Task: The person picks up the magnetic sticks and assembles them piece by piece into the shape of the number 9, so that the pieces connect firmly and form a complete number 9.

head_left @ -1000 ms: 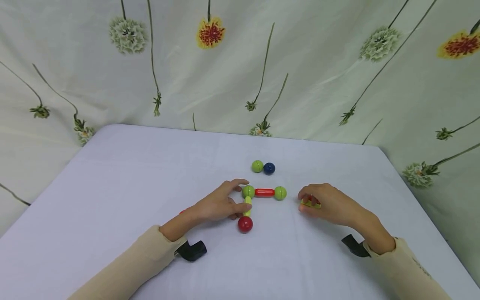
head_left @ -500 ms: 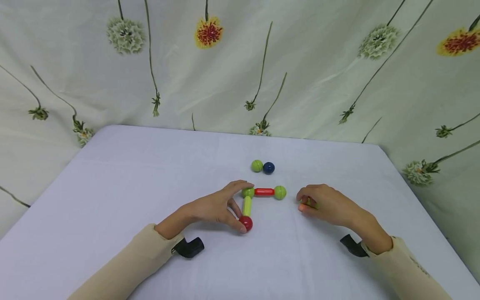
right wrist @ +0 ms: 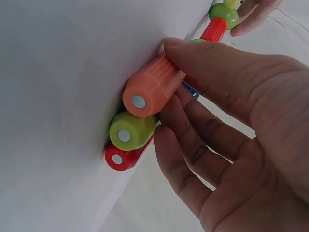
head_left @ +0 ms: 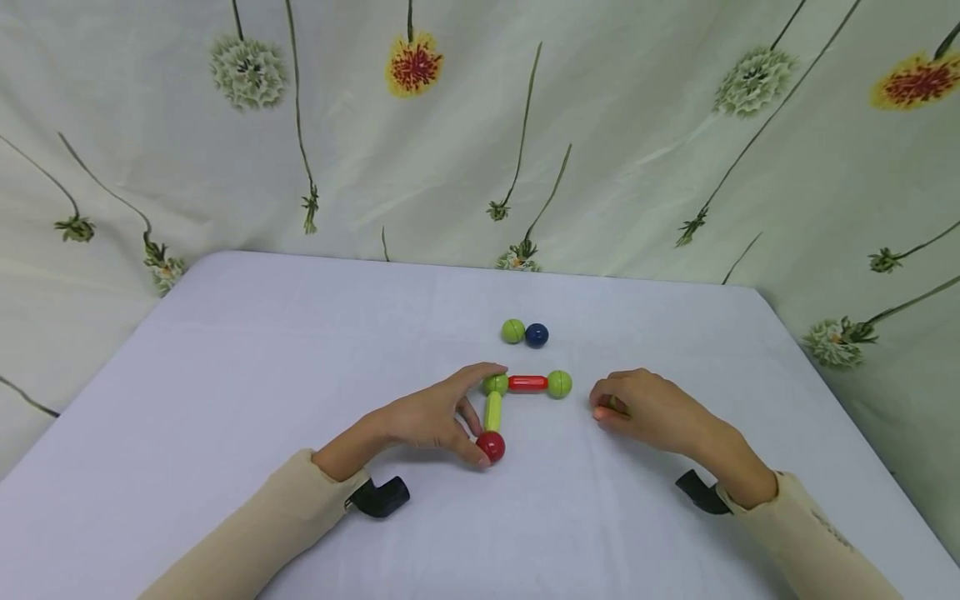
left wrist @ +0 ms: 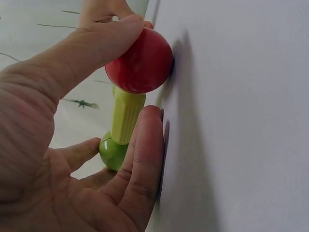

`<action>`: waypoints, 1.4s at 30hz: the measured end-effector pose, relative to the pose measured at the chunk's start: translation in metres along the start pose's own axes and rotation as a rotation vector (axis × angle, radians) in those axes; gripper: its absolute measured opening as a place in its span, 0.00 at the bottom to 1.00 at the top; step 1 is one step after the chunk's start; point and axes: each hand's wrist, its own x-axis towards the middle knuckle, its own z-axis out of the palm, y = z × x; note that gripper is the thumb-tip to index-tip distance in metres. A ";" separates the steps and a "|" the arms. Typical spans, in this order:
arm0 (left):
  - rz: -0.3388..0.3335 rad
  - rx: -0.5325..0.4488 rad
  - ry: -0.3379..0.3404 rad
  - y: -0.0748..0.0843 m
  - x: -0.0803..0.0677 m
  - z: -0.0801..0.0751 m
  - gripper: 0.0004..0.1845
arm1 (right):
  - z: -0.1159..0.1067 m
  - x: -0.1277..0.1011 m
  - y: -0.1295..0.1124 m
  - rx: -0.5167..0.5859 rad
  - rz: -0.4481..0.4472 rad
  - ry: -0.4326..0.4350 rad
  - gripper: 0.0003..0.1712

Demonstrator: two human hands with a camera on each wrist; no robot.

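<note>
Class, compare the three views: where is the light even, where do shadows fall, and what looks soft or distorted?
Head view: even, soft light, faint shadows under the hands, table edges bowed by the wide lens. Left wrist view: red ball sharp, dark shadow beside it, palm blurred. Right wrist view: orange rod crisp, far green ball softer.

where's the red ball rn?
In the head view the red ball sits on the white table just left of centre, at the near end of the yellow-green rod, with the left hand touching it.
</note>
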 end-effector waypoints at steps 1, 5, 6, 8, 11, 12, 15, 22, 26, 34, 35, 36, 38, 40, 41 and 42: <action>-0.001 0.006 0.004 0.000 0.000 0.000 0.57 | 0.000 0.000 -0.001 -0.002 -0.001 -0.001 0.04; -0.003 0.018 0.015 0.000 0.000 0.000 0.57 | 0.001 0.001 -0.003 -0.014 0.000 -0.007 0.04; -0.003 0.018 0.016 0.000 0.000 0.000 0.56 | 0.001 0.002 -0.004 -0.017 0.002 -0.008 0.04; -0.002 0.017 0.016 0.000 0.000 0.000 0.56 | 0.002 0.002 -0.005 -0.024 0.002 -0.006 0.05; 0.001 0.018 0.014 0.000 0.000 0.000 0.56 | 0.002 0.002 -0.007 -0.035 -0.001 0.003 0.05; 0.000 0.019 0.012 -0.001 0.000 0.000 0.56 | 0.003 0.002 -0.008 -0.040 -0.005 0.010 0.05; 0.001 0.022 0.009 -0.001 0.000 0.000 0.56 | 0.003 0.002 -0.009 -0.047 -0.018 0.029 0.06; 0.006 0.021 0.011 -0.001 0.000 -0.001 0.56 | 0.004 0.003 -0.011 0.006 -0.070 0.069 0.08; 0.002 0.019 0.016 -0.001 0.000 0.000 0.56 | 0.004 0.004 -0.014 0.063 -0.109 0.058 0.09; -0.006 0.023 0.020 0.001 -0.001 0.000 0.55 | 0.006 0.004 -0.024 0.072 -0.114 0.026 0.11; -0.009 0.023 0.020 0.001 -0.001 0.000 0.55 | 0.007 0.004 -0.024 0.074 -0.119 0.031 0.10; -0.012 0.022 0.020 0.001 -0.001 0.000 0.55 | 0.007 0.004 -0.025 0.072 -0.126 0.037 0.10; -0.015 0.023 0.021 0.001 -0.001 0.001 0.55 | 0.009 0.003 -0.026 0.076 -0.143 0.049 0.10; -0.014 0.022 0.023 0.001 -0.001 0.001 0.55 | 0.010 0.004 -0.027 0.079 -0.157 0.057 0.11; -0.014 0.024 0.025 0.000 -0.001 0.000 0.55 | 0.011 0.004 -0.027 0.077 -0.160 0.062 0.11; -0.013 0.025 0.027 0.000 -0.001 0.000 0.55 | 0.011 0.004 -0.028 0.077 -0.163 0.064 0.11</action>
